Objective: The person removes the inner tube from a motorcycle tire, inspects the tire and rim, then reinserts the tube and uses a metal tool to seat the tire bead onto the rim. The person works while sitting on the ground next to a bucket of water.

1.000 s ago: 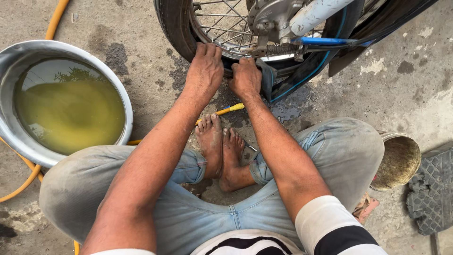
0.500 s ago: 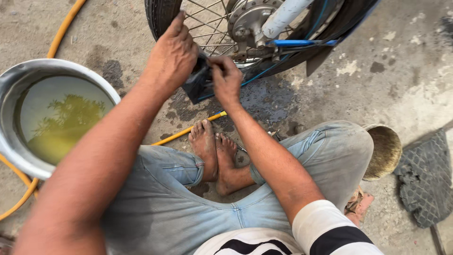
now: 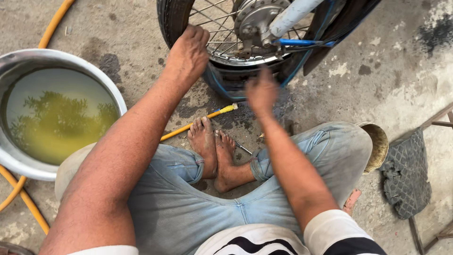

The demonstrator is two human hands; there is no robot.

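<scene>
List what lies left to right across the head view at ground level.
Round metal basin of yellowish water → the person's bare feet → round tan bowl on its side → dark grey ribbed rubber piece.

Compared with the earlier views, the left hand (image 3: 188, 55) now grips the tyre (image 3: 172, 21) higher on the wheel's left side, away from the right hand. The right hand (image 3: 261, 92), blurred in motion, is off the rim (image 3: 236, 59) and nearer the viewer, in front of the blue inner tube (image 3: 222, 82).
</scene>
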